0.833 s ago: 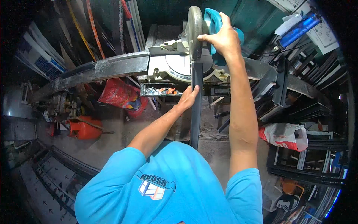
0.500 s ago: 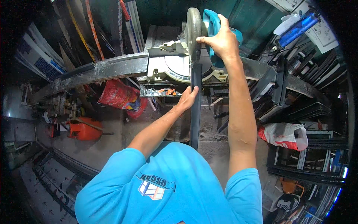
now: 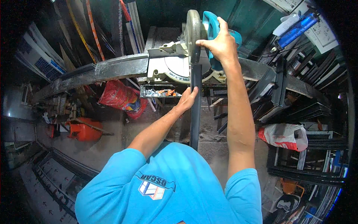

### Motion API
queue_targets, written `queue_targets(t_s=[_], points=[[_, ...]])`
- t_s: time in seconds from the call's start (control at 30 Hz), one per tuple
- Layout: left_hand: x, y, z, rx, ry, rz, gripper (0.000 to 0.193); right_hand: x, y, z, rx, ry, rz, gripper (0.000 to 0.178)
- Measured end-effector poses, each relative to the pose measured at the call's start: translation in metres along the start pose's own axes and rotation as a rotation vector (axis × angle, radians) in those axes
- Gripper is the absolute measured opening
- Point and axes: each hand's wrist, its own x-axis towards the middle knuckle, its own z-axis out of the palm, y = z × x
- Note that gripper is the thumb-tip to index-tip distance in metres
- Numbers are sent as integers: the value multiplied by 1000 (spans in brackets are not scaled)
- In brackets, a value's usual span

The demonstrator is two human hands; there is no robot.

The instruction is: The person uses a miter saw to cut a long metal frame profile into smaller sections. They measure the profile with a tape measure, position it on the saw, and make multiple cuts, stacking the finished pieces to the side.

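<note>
A mitre saw with a pale base (image 3: 175, 67) stands in front of me on a long bench. Its round blade guard (image 3: 193, 35) and teal handle (image 3: 211, 28) rise above the base. My right hand (image 3: 223, 46) is closed round the handle, thumb stretched toward the guard. Below it, a long black profile bar (image 3: 196, 108) runs from under the guard back to my body. My left hand (image 3: 188, 99) grips this bar a little short of the base, thumb on top. The bar's far end is hidden by the guard, and the blade cannot be seen.
An open tray of small scraps (image 3: 161, 92) sits under the saw's front. A red sack (image 3: 118, 96) hangs or stands at left, with an orange container (image 3: 85, 130) beyond. To the right are stacked dark profiles (image 3: 276, 87) and a white-and-red bag (image 3: 282, 136).
The saw's handle and guard have come down slightly with my right hand on them. My left hand and the black bar look unmoved.
</note>
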Motion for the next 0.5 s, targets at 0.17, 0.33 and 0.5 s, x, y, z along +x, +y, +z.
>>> queue_targets(t_s=[0.17, 0.33, 0.5], points=[[1, -3, 1, 43, 0, -10, 66, -2, 3, -2, 25, -41, 37, 116], [4, -8, 0, 30, 1, -1, 68, -4, 3, 3, -13, 26, -21, 117], [3, -4, -1, 38, 12, 11, 68, -6, 1, 1, 6, -1, 0, 114]])
